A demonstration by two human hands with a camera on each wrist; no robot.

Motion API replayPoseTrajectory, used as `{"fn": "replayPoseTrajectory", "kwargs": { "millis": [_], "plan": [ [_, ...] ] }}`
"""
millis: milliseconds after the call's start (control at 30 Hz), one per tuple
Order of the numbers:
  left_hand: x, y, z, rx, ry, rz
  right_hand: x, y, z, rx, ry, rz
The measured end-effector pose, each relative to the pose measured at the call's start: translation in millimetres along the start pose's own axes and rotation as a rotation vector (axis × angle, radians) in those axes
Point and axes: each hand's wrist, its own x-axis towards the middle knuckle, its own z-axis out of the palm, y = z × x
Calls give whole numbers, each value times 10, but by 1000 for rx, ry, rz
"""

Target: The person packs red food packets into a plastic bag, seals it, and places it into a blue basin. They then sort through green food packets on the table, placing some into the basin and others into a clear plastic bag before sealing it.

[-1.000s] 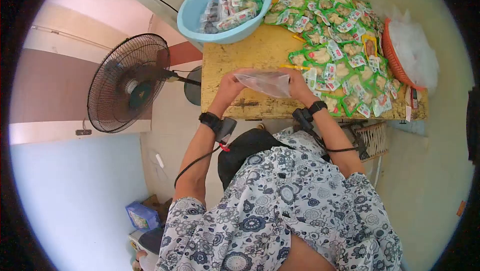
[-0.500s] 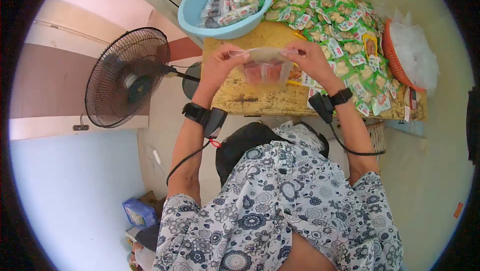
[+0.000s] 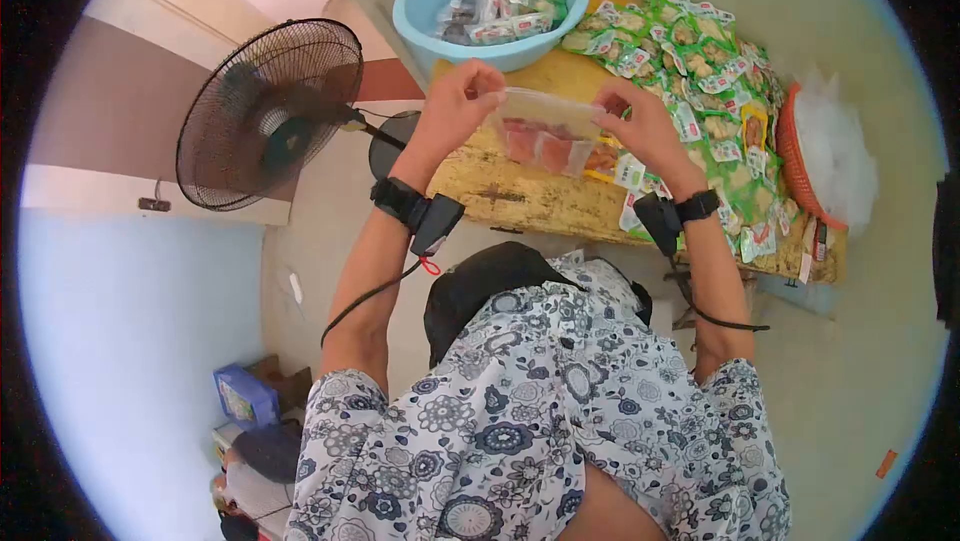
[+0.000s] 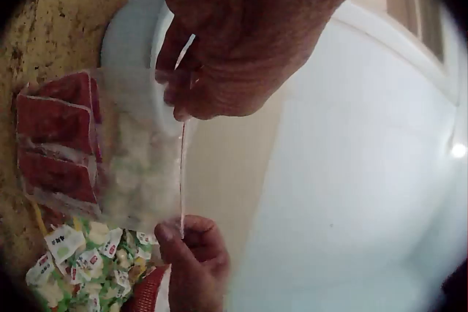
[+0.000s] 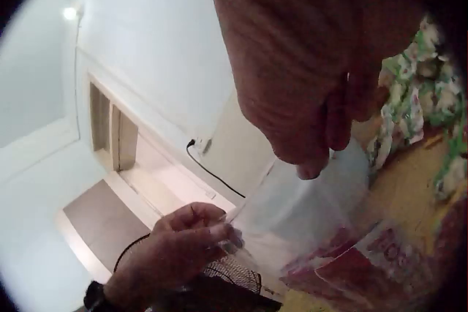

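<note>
A clear plastic bag [image 3: 548, 111] hangs between both hands above the table, with red packets [image 3: 540, 147] in its lower part. The left hand [image 3: 458, 111] pinches one top corner between thumb and fingers, and the right hand [image 3: 645, 131] pinches the opposite corner. In the left wrist view the red packets [image 4: 58, 144] lie side by side at the bag's far end, and the top edge runs straight between the left hand [image 4: 234, 41] and the right hand [image 4: 196, 264]. In the right wrist view the bag [image 5: 292, 209] is stretched the same way.
Many green-and-white food packets [image 3: 720, 126] cover the right part of the yellow table [image 3: 510, 191]. A blue basin [image 3: 410, 16] with packets stands at the back left, an orange basket [image 3: 790, 156] of clear bags at the right. A black fan [image 3: 270, 121] stands left of the table.
Both hands have risen from near the table's front edge, holding the bag by its corners. Red packets now show in it. The head view has shifted slightly.
</note>
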Motion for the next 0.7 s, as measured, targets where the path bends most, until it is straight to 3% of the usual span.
{"fn": "replayPoseTrajectory", "kwargs": {
  "millis": [133,333,433,467,567,700],
  "plan": [
    [39,-135,24,-36,26,15,-28,208,73,-68,21,46],
    [-21,-233,30,-129,-10,-20,-110,255,144,150,53,-24],
    [-114,-324,53,-123,-36,-51,-202,296,225,504,53,93],
    [-138,-358,76,-106,-43,-68,-239,312,227,493,49,127],
    [-131,-881,279,-250,-159,-33,-287,359,260,491,38,182],
    [-140,-820,416,-173,-248,-121,-298,279,311,602,64,153]
  ]
}}
